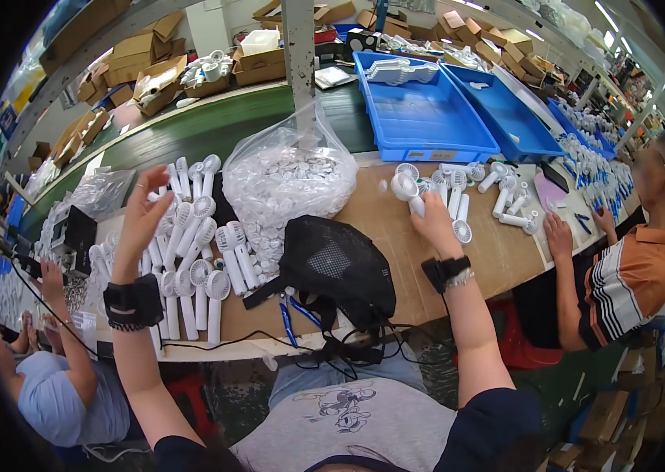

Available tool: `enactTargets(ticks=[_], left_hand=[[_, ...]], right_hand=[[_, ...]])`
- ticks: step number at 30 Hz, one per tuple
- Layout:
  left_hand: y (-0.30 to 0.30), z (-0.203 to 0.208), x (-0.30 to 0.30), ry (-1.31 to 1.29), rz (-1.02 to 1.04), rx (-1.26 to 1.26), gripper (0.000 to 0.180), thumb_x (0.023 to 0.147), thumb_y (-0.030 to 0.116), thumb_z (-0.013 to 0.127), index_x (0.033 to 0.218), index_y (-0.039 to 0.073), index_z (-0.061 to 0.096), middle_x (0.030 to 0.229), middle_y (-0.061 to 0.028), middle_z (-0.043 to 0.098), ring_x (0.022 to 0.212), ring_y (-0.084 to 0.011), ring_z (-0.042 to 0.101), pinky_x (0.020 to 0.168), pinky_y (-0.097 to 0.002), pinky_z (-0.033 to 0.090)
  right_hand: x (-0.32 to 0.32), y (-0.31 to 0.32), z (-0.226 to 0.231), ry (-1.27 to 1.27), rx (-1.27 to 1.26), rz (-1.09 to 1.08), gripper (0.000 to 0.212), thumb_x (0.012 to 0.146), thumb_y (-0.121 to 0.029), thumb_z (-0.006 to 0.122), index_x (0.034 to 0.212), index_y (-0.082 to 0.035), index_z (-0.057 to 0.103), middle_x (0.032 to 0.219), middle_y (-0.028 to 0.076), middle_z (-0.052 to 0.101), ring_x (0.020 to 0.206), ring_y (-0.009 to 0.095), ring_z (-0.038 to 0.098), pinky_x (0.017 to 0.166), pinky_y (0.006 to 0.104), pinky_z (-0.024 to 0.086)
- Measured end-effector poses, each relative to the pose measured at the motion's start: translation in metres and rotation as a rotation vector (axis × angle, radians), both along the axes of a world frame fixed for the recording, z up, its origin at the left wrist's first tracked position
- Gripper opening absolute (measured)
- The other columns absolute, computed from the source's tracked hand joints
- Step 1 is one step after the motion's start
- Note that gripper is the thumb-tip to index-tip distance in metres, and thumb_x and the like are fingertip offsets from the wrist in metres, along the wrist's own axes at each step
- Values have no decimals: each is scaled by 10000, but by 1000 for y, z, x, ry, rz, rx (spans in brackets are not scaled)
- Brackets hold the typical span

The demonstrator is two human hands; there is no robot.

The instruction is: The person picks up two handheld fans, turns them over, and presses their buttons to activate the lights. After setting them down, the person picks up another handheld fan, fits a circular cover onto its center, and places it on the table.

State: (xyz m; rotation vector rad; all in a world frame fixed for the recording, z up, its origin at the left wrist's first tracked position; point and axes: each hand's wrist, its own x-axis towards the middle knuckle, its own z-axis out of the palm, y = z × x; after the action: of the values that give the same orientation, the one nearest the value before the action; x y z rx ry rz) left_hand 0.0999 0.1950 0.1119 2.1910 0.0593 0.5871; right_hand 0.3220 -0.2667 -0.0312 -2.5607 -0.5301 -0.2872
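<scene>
My right hand [436, 226] grips a white handheld fan [406, 187] by its handle, with the round head pointing up and away from me. Just beyond and to the right of it lie several more white fans [458, 182] on the cardboard-covered table. My left hand [144, 216] is raised over the left side, thumb and fingers apart, holding nothing. Beneath and beside it, many white handheld fans [201, 279] lie in rows. Between my hands stands a clear plastic bag [289, 177] full of small white round parts.
A black mesh bag [340, 267] with cords lies mid-table, beside blue-handled pliers [288, 321]. Blue trays [427, 118] stand at the back right, by a green conveyor [183, 130]. One co-worker [631, 267] sits at the right, another [73, 393] at the left.
</scene>
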Motion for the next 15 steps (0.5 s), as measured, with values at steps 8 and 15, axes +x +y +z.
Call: enactTargets(ticks=[8, 15], left_hand=[[-98, -5, -38, 47, -156, -106, 482, 781, 81, 576, 1232, 89, 405, 1080, -67, 493, 1042, -135, 463, 765, -263, 428], [-154, -30, -30, 271, -302, -227, 436, 803, 66, 537, 1221, 65, 414, 1063, -57, 526, 1007, -124, 495, 785, -251, 419]], right_hand=[[21, 10, -6, 116, -170, 36, 305, 661, -151, 614, 913, -3, 524, 877, 160, 581, 814, 337, 570, 692, 398, 450], [-77, 34, 72, 206, 483, 339, 306, 655, -126, 658, 905, 4, 540, 788, 93, 585, 699, 169, 571, 618, 291, 444]])
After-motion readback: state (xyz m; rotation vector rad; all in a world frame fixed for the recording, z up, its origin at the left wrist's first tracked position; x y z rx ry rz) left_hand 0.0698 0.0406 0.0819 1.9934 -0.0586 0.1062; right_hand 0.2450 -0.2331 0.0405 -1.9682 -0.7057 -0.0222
